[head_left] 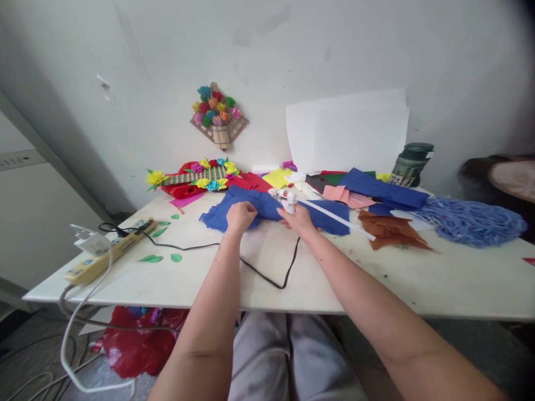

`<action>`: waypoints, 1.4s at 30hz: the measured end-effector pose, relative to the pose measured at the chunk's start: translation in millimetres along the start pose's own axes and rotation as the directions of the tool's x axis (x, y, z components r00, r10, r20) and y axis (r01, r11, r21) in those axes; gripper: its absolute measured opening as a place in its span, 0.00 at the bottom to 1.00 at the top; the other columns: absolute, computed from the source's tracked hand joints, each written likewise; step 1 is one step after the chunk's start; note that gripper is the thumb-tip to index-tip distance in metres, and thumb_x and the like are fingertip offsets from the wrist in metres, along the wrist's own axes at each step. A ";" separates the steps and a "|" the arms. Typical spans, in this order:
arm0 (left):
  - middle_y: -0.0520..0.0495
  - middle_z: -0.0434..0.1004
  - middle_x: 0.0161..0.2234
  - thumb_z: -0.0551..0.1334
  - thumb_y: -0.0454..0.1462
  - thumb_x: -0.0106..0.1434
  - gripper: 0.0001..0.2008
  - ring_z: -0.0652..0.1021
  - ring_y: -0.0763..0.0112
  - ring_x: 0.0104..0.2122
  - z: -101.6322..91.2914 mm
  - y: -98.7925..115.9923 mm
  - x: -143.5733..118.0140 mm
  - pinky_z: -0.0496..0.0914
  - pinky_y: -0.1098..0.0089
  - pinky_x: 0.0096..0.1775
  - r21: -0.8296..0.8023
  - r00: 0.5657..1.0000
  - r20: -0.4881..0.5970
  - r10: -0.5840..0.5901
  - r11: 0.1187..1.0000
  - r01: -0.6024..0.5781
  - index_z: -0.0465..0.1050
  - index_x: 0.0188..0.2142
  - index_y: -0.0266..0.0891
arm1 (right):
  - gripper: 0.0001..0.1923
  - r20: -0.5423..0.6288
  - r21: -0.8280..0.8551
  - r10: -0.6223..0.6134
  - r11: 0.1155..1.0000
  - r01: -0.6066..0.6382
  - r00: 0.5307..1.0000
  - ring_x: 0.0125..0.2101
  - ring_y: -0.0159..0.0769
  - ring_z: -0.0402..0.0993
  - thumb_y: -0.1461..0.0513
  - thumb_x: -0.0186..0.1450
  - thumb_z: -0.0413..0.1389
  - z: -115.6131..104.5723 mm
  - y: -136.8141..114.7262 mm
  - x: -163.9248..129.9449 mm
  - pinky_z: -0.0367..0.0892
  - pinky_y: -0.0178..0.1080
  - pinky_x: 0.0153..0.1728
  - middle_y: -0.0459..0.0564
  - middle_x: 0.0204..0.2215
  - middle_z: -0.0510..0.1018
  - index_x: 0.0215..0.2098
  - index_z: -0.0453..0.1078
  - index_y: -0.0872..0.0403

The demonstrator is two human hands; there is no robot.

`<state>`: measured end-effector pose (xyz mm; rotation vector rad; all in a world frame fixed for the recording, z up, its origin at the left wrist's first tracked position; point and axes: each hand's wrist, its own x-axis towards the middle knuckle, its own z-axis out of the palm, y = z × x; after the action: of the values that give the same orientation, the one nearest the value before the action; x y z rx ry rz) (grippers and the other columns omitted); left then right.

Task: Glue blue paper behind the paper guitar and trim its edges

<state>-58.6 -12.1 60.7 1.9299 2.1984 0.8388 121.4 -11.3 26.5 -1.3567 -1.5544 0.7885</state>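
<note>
Two hands work at the desk (418,278) — left hand (240,216) bunched on blue felt (267,207), right hand (298,220) gripping a glue gun (288,200); its hot nozzle could burn nearby fingers.

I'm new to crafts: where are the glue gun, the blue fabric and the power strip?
glue gun (289,201), head view, white body by the right hand.
blue fabric (217,216), head view, left part.
power strip (109,252), head view, middle of casing.

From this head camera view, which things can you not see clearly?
- Left hand: closed on the blue fabric; its fingertips are tucked under, so the grip is hidden.
- Right hand: holds a white glue gun; its nozzle is too small to make out.
- Jar: label too small to read.
- Red bag: the table edge hides its top.
- Right edge: a dark, blurred shape.
</note>
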 end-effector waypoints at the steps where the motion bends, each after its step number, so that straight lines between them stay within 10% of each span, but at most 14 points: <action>1: 0.48 0.80 0.34 0.62 0.37 0.52 0.08 0.77 0.65 0.38 4.7 -2.7 -0.4 0.68 0.72 0.38 0.012 0.999 0.018 0.043 0.999 -0.044 0.78 0.33 0.44 | 0.19 0.041 0.105 0.030 0.994 -0.034 0.999 0.28 0.35 0.77 0.54 0.59 0.56 2.5 -0.4 -0.5 0.71 0.34 0.26 0.52 0.38 0.77 0.46 0.68 0.55; 15: 0.48 0.77 0.39 0.61 0.34 0.55 0.10 0.73 0.64 0.43 35.0 -7.9 -5.5 0.66 0.70 0.45 0.049 0.954 -0.025 0.299 0.954 -0.297 0.77 0.36 0.45 | 0.13 0.118 0.429 0.103 0.892 -0.144 0.988 0.40 0.40 0.75 0.59 0.55 0.60 16.2 2.4 1.3 0.74 0.36 0.29 0.51 0.38 0.77 0.38 0.71 0.56; 42: 0.44 0.70 0.44 0.60 0.35 0.56 0.14 0.72 0.63 0.45 39.8 -8.0 -10.3 0.68 0.69 0.43 0.102 0.957 -0.009 0.291 0.952 -0.288 0.73 0.43 0.43 | 0.19 0.153 0.364 0.076 0.923 -0.128 0.985 0.38 0.39 0.77 0.57 0.58 0.58 20.5 -0.9 16.1 0.73 0.33 0.27 0.54 0.43 0.77 0.45 0.68 0.56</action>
<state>-47.0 -8.8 20.6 2.3434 2.0346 0.8044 102.4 6.1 22.8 -1.1257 -1.3554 1.1978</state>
